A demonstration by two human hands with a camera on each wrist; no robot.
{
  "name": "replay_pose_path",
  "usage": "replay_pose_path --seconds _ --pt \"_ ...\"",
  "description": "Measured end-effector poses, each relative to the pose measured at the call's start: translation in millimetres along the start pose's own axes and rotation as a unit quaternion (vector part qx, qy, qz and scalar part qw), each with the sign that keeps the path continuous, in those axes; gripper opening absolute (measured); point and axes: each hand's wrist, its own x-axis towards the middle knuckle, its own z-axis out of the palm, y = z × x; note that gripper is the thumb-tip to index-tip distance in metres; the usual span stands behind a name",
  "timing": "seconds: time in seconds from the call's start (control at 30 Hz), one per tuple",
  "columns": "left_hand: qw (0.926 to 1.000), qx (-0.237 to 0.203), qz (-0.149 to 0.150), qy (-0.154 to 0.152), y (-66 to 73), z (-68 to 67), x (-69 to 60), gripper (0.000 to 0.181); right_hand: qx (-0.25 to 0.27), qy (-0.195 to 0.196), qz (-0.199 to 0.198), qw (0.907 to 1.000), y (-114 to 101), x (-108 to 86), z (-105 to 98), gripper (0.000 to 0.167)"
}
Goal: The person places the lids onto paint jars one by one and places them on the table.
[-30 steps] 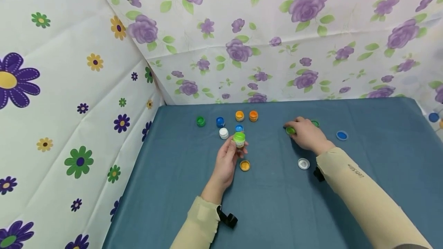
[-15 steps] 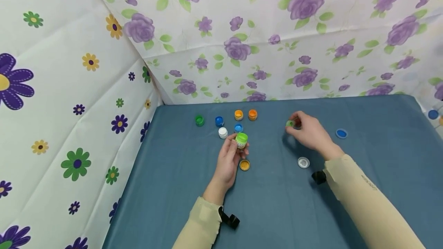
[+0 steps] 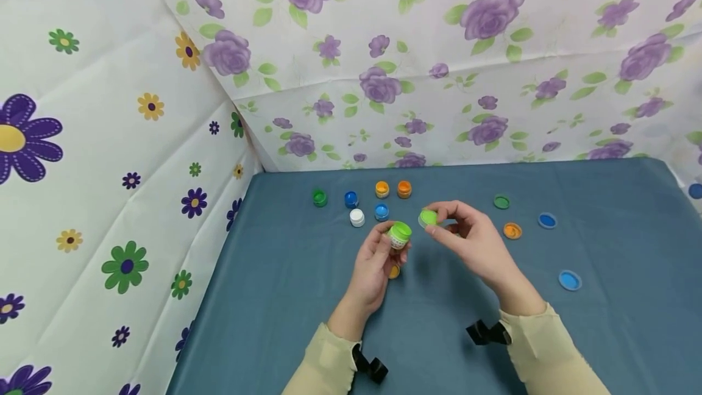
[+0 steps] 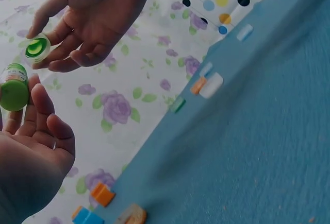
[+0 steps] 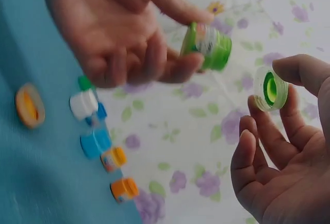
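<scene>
Above the table's middle, my left hand [image 3: 368, 273] holds a small light-green paint jar [image 3: 399, 234] between thumb and fingers; its label shows in the right wrist view. My right hand [image 3: 482, 252] pinches a light-green lid [image 3: 428, 218] by its rim, just to the right of the jar and apart from it. The lid's clear rim and green inside [image 5: 272, 90] face the jar in the right wrist view. A yellow lid [image 3: 394, 271] lies on the table, partly hidden by the left hand.
Behind the left hand stand paint jars: green [image 3: 320, 198], dark blue [image 3: 351, 199], white [image 3: 357, 218], light blue [image 3: 381, 212], yellow [image 3: 382, 189] and orange [image 3: 404, 189]. Rightward lie lids: green [image 3: 501, 201], orange [image 3: 512, 231], blue [image 3: 547, 220], light blue [image 3: 570, 280]. A white lid [image 4: 212, 86] shows in the left wrist view.
My right hand has lifted the light-green lid off the table and brought it left, close to the jar. The left hand has shifted slightly right with the jar, tilting it.
</scene>
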Motion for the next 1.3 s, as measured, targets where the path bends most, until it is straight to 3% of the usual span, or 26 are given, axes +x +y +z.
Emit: replay_pose_path --seconds 0.13,0.27,0.37,0.6,0.8,1.1,1.3 --pt "1.0 -0.002 0.002 -0.005 4.0 4.2 -1.0 0.037 0.024 -0.014 -0.024 0.9993 -2.6 -6.2 3.6 0.019" --pt "0.9999 0.001 -0.006 -0.009 6.1 6.7 -2.7 0.037 0.007 -0.048 -0.04 0.998 -0.1 -9.9 5.5 0.04" --pt "0.9997 0.003 -0.012 -0.019 6.9 8.7 -4.4 0.04 -0.006 -0.063 -0.043 0.997 1.1 -13.1 6.9 0.04" --pt "0.9995 0.003 -0.011 -0.031 7.7 10.9 -2.0 0.045 -0.035 -0.049 -0.064 0.9961 -0.2 -12.8 7.3 0.034" --pt "0.9992 0.007 -0.011 -0.037 6.8 9.4 -1.6 0.045 -0.061 -0.065 -0.071 0.9935 -1.5 -13.2 3.8 0.037" --pt "0.9986 0.033 -0.024 -0.033 4.4 8.8 -2.6 0.048 -0.135 -0.069 -0.136 0.9791 -2.5 -15.4 4.6 0.045" --pt "0.9984 0.032 -0.033 -0.033 5.5 10.8 -3.1 0.043 -0.157 -0.072 -0.131 0.9761 -5.7 -16.5 5.4 0.047"
